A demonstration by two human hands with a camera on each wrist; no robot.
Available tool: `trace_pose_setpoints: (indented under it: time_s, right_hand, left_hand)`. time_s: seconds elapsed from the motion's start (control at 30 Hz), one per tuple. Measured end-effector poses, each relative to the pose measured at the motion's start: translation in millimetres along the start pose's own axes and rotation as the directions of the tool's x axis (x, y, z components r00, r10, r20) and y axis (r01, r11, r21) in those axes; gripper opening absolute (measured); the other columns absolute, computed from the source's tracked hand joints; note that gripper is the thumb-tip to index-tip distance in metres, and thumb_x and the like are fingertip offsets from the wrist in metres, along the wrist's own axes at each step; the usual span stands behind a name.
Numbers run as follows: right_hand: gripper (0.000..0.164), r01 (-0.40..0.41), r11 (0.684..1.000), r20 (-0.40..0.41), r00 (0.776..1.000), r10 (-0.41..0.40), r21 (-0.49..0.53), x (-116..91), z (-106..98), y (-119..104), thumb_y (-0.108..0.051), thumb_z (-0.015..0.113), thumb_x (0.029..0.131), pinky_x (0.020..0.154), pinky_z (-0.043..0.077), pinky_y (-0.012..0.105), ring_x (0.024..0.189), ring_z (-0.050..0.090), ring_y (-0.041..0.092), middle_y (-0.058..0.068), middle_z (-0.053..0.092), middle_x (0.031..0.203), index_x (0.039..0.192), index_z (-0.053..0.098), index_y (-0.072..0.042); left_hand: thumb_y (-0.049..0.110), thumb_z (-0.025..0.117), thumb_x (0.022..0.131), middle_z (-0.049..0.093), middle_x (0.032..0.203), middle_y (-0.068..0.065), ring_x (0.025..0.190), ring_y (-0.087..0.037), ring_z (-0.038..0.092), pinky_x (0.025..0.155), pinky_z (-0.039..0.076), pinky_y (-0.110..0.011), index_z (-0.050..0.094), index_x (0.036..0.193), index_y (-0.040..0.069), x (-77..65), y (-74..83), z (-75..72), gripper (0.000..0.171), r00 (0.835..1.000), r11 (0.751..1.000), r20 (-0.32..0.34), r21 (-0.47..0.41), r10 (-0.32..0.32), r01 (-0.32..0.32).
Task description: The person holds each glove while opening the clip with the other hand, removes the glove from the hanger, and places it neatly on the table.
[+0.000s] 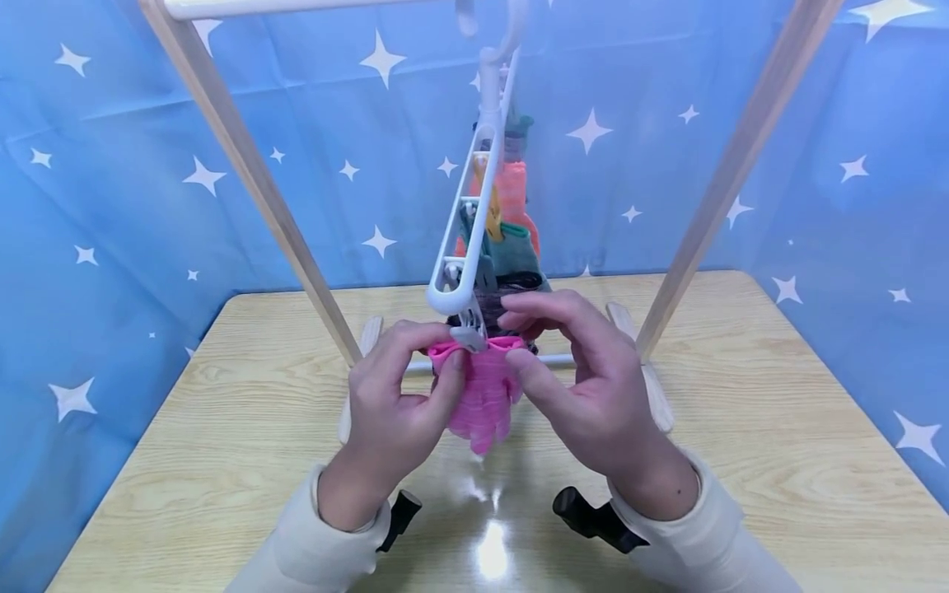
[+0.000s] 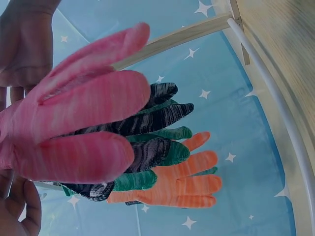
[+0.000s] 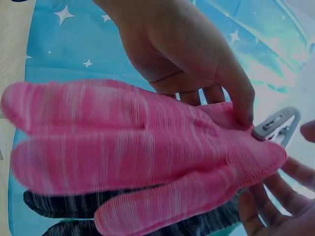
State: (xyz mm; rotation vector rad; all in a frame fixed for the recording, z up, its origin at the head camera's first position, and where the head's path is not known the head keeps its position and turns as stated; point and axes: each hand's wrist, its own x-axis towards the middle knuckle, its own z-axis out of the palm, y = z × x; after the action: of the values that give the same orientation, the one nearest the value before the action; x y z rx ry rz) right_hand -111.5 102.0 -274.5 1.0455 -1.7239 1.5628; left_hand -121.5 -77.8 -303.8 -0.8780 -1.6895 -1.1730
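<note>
A pink knitted glove (image 1: 482, 395) hangs fingers-down from a grey clip (image 1: 469, 336) at the near end of a white hanger (image 1: 463, 288). My left hand (image 1: 396, 395) pinches the glove's cuff beside the clip, thumb in front and fingers behind, as the right wrist view shows. My right hand (image 1: 586, 371) is at the cuff's other corner, its thumb and index finger spread apart; the thumb tip overlaps the cuff, and I cannot tell whether it touches. Behind the pink glove hang dark grey (image 2: 157, 118), green (image 2: 135, 180) and orange (image 2: 189, 179) gloves.
Wooden legs of a stand (image 1: 252, 173) rise on both sides, with a white bar (image 1: 282, 7) across the top and a low white rail (image 1: 556, 360) near the table (image 1: 222, 461). A blue star-patterned curtain (image 1: 311, 107) hangs behind.
</note>
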Motion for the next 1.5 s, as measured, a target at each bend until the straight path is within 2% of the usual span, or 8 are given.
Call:
trace_pose_setpoints:
  time_s: [0.33, 0.7, 0.97, 1.27, 1.37, 1.5]
  right_hand:
    - [0.042, -0.007, 1.000, 0.013, 1.000, 0.007, -0.014, 1, 0, -1, -0.025, 0.068, 0.097, 0.084, 0.052, 0.026, 0.091, 0.062, 0.017, 0.018, 0.067, 0.098, 0.117, 0.063, 0.012]
    - [0.045, -0.022, 0.999, 0.025, 0.999, 0.023, -0.050, 2, -2, -1, -0.029, 0.067, 0.097, 0.084, 0.052, 0.027, 0.092, 0.062, 0.017, 0.017, 0.067, 0.101, 0.119, 0.063, 0.010]
    - [0.043, -0.043, 0.997, 0.044, 0.998, 0.046, -0.062, -2, -2, 0, -0.028, 0.066, 0.098, 0.086, 0.053, 0.027, 0.095, 0.062, 0.016, 0.016, 0.067, 0.107, 0.123, 0.063, 0.007]
    - [0.046, -0.077, 0.992, 0.049, 0.995, 0.082, -0.098, -4, -3, 2, -0.031, 0.066, 0.098, 0.089, 0.051, 0.026, 0.101, 0.061, 0.016, 0.015, 0.068, 0.113, 0.126, 0.064, 0.005]
    - [0.042, -0.117, 0.989, 0.050, 0.991, 0.122, -0.090, -5, -3, 0, -0.027, 0.067, 0.097, 0.079, 0.055, 0.022, 0.102, 0.060, 0.016, 0.013, 0.067, 0.114, 0.126, 0.064, 0.003]
    - [0.036, -0.186, 0.981, 0.050, 0.981, 0.188, -0.051, -7, -3, -3, -0.016, 0.067, 0.096, 0.057, 0.057, 0.022, 0.100, 0.059, 0.014, 0.012, 0.064, 0.114, 0.127, 0.063, 0.003]
  left_hand:
    - [0.016, 0.062, 0.099, 0.066, 0.080, -0.009, 0.071, -0.016, 0.061, 0.069, 0.055, -0.023, 0.067, 0.094, -0.002, 1.2, 1.9, 2.8, 0.019, 0.998, 0.998, 0.029, 0.003, 0.056, -0.056]
    - [0.013, 0.065, 0.097, 0.066, 0.079, -0.006, 0.071, -0.014, 0.061, 0.069, 0.053, -0.024, 0.069, 0.094, 0.001, 1.0, 3.3, 5.3, 0.013, 0.995, 0.996, 0.074, 0.041, 0.072, -0.075]
    - [0.016, 0.064, 0.098, 0.066, 0.077, -0.004, 0.068, -0.014, 0.060, 0.066, 0.050, -0.025, 0.071, 0.094, 0.002, -3.8, 3.4, 5.8, 0.016, 0.992, 0.992, 0.099, 0.090, 0.084, -0.093]
    - [0.017, 0.064, 0.097, 0.068, 0.077, -0.004, 0.065, -0.014, 0.060, 0.063, 0.049, -0.026, 0.072, 0.095, 0.003, -7.2, 2.8, 9.4, 0.015, 0.988, 0.990, 0.122, 0.094, 0.094, -0.106]
    - [0.016, 0.064, 0.097, 0.068, 0.077, -0.003, 0.065, -0.014, 0.060, 0.063, 0.048, -0.026, 0.072, 0.095, 0.004, -7.6, 2.7, 11.3, 0.015, 0.986, 0.987, 0.121, 0.096, 0.115, -0.127]
    - [0.017, 0.064, 0.097, 0.068, 0.077, -0.002, 0.064, -0.014, 0.060, 0.062, 0.049, -0.026, 0.072, 0.094, 0.005, -9.1, 2.7, 13.3, 0.015, 0.982, 0.983, 0.133, 0.105, 0.135, -0.149]
